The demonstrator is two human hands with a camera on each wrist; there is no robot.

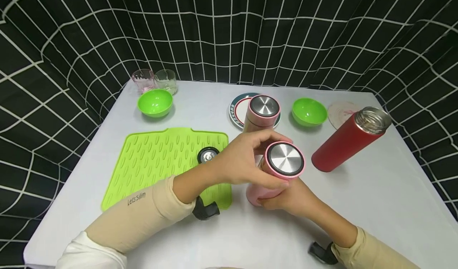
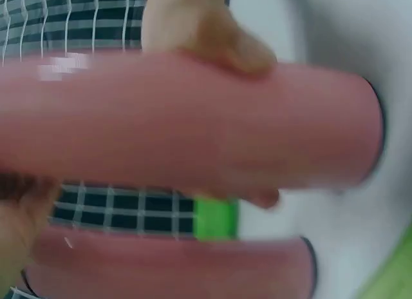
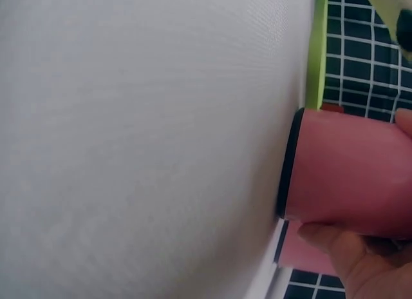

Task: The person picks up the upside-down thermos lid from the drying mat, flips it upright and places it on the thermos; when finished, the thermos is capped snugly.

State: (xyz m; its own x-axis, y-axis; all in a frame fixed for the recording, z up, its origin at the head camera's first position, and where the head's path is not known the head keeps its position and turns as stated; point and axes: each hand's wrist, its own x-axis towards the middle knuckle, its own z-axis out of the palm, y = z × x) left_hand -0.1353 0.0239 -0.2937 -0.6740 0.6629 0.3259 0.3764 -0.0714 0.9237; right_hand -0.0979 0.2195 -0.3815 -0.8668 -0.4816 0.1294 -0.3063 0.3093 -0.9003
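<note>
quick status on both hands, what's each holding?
Left hand: fingers curled round the upper part of the near pink flask, by its lid.
Right hand: grips the same flask lower down.

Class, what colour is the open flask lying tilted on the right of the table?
The open flask is red with a bare metal mouth; the head view shows it best.

Left hand (image 1: 243,161) curls over from the left; right hand (image 1: 290,199) grips from below, both forearms bent inward.
</note>
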